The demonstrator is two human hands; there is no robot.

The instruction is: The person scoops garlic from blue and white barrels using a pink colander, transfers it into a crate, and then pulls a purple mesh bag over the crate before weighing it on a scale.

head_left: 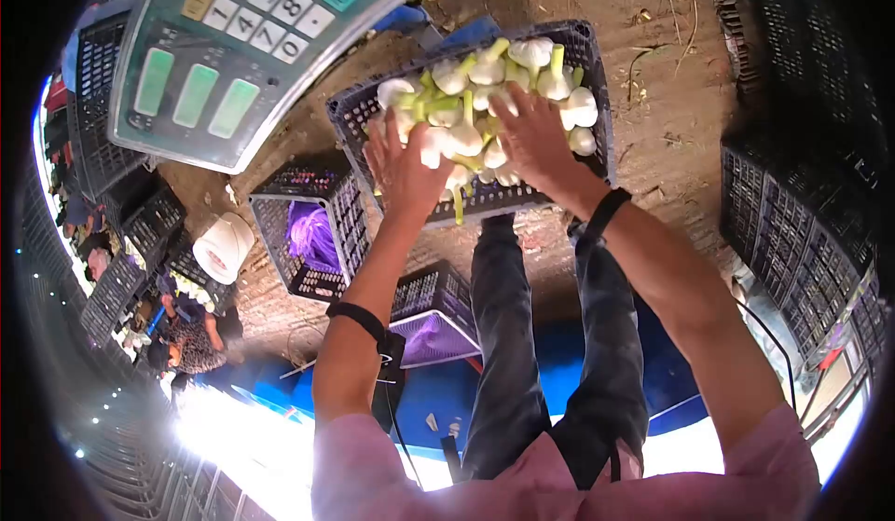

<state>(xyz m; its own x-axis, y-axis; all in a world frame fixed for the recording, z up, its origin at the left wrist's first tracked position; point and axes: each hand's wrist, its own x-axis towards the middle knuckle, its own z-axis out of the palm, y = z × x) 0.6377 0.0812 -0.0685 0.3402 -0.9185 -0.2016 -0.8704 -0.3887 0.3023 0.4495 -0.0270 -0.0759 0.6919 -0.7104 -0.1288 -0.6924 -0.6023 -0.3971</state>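
Touching garlic bulbs (579,108), too many overlapping to count, with two hands apart, left hand (407,171) and right hand (541,139) both spread open, inside one black crate (601,83). Near two smaller crates (351,213) holding purple material, and one scale (261,75) with three green displays (198,95).

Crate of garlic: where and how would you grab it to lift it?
Probably by the rim at both short ends of the crate, one hand from the left, one from the right. Its long, open-topped shape suggests an even two-handed lift, and the garlic heaped inside leaves those ends' outer sides reachable.
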